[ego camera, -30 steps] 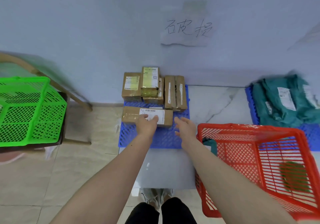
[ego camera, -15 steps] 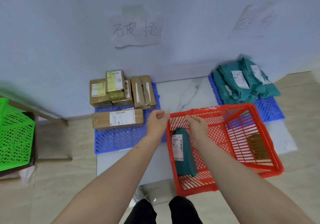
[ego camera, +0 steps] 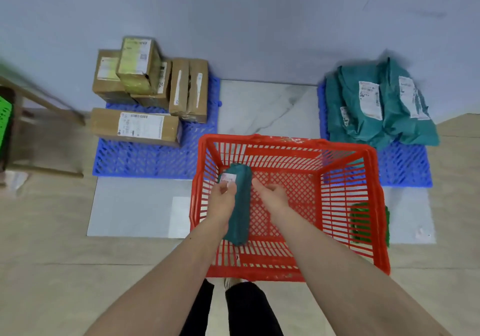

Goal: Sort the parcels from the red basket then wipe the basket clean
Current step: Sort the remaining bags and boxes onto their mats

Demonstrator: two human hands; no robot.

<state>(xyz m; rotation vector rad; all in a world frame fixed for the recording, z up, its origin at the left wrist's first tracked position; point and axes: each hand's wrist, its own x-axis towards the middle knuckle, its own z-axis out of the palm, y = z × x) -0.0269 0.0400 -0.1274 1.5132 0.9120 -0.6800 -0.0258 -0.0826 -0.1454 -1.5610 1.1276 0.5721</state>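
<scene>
A head-worn camera looked down at a person's two bare forearms reaching into a red plastic lattice basket [ego camera: 285, 144] that stood on the floor. Inside the basket, towards its left side, lay a teal plastic mailer parcel [ego camera: 240, 213] with a white shipping label at its far end. The left hand [ego camera: 222, 200] rested on the parcel's left edge, its fingers curled over the label end and grasping it. The right hand [ego camera: 272, 194] hovered just beside the parcel's right edge, fingers relaxed and released, holding nothing; whether it touched the parcel could not be told.

A dark green cloth [ego camera: 368, 222] showed through the basket's right wall; whether it lay inside or outside the basket could not be told.

Beyond the basket to the left, a blue plastic grid mat [ego camera: 145, 159] carried brown cardboard boxes [ego camera: 153, 86] with white labels, stacked against a pale wall, with one long cardboard box [ego camera: 136, 126] lying flat in front of them. To the right, a second blue grid mat [ego camera: 405, 166] carried a pile of teal mailer bags [ego camera: 376, 104], also labelled. Between the two mats lay a pale marbled floor tile [ego camera: 265, 109]. At the far left edge, a sliver of a bright green basket [ego camera: 4, 120] sat on a wooden stool [ego camera: 39, 117]. The person's dark trouser legs [ego camera: 228, 309] showed at the bottom of the view.
</scene>
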